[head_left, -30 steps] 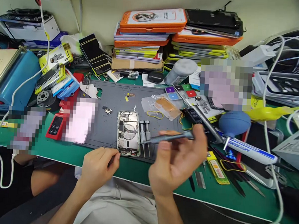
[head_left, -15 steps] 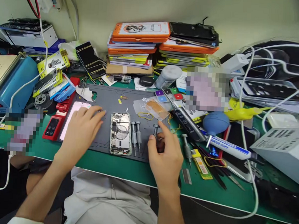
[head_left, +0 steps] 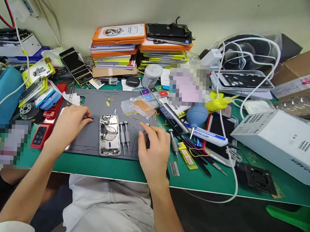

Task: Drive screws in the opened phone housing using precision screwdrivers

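Observation:
An opened phone (head_left: pixel 109 134), its inner parts showing, lies on the dark grey work mat (head_left: pixel 93 97). Two small screwdrivers (head_left: pixel 124 137) rest side by side just right of it. My left hand (head_left: pixel 68 125) is closed over the left part of the mat, pinching a small dark piece (head_left: pixel 89 118) whose kind I cannot make out. Partly under that hand is a phone with a pale screen (head_left: pixel 67 147). Right of the two screwdrivers, my right hand (head_left: pixel 154 149) curls its fingers round another screwdriver (head_left: pixel 146 141), mostly hidden by them.
A further screwdriver (head_left: pixel 173 144), a metal blade (head_left: pixel 174 168) and tweezers (head_left: pixel 217 166) lie to the right, near a blue air blower (head_left: pixel 197 116). Orange cases (head_left: pixel 119 34) are stacked behind. A white box (head_left: pixel 280 145) stands far right; a white cable (head_left: pixel 235 168) hangs over the table edge.
The view has swung right, so things appear further left. The left hand's fingers have drawn together and the small dark piece shows more plainly. My right hand stays at the same screwdriver.

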Demonstrator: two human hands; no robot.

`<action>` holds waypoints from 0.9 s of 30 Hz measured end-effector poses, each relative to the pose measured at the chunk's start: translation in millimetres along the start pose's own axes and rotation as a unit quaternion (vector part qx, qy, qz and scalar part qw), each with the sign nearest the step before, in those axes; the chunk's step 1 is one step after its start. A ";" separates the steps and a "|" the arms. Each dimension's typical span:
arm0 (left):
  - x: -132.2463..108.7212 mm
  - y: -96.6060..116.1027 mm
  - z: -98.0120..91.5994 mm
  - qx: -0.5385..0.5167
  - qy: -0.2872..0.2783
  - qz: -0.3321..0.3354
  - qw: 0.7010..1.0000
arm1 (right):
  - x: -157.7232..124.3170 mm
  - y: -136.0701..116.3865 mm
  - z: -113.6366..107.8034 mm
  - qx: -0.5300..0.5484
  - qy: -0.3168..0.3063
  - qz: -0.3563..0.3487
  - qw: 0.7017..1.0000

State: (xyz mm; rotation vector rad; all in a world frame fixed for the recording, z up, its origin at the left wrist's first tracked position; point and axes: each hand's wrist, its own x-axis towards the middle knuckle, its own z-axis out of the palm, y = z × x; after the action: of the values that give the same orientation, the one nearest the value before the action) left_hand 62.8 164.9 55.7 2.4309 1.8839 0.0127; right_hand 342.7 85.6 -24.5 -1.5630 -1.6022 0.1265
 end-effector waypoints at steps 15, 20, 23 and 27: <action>-37.7 7.2 32.1 -0.018 0.106 0.104 0.989 | 28.7 -28.0 12.1 -0.158 -0.143 -0.027 0.977; -33.1 2.2 31.9 -0.007 0.105 0.125 0.987 | 26.6 -22.8 13.6 -0.154 -0.156 -0.005 0.976; -30.2 0.4 30.7 -0.034 0.093 0.103 0.990 | 24.6 -19.3 14.7 -0.139 -0.144 0.000 0.980; -29.9 -2.5 30.5 -0.065 0.075 0.095 0.991 | 21.8 -15.5 16.2 -0.119 -0.125 0.001 0.985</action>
State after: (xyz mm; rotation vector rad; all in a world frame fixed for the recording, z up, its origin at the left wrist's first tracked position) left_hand 54.3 135.2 26.1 2.5722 1.6370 0.3263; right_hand 324.4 108.8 -14.2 -1.7887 -1.8673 0.1410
